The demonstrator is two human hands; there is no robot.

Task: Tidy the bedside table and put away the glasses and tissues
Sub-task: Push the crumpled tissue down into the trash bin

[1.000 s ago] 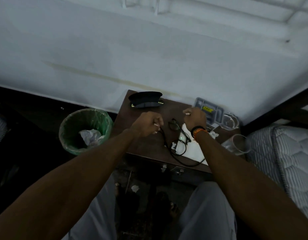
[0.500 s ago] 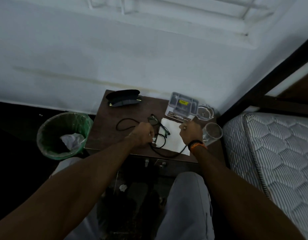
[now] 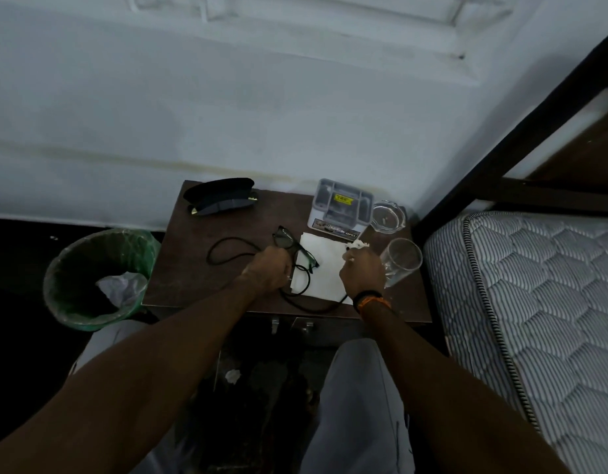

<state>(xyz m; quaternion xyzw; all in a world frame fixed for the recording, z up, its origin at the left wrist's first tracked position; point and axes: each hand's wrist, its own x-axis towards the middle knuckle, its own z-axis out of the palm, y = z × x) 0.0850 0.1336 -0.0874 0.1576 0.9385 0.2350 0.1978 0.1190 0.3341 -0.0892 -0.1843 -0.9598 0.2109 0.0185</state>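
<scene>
Black-framed glasses lie on the dark bedside table, partly over a flat white tissue. A black cord loops across the tabletop and under the tissue's near edge. My left hand is curled on the cord just beside the glasses. My right hand pinches a small crumpled white tissue scrap at the tissue's right edge. An open black glasses case sits at the table's back left.
A green-lined bin holding crumpled paper stands left of the table. A grey box, a glass ashtray and a tilted clear tumbler occupy the table's right side. A mattress borders the right. Drawer handles show below.
Both hands drew back from the table's rear to its front over the glasses and tissue. Since half a second ago they have barely shifted.
</scene>
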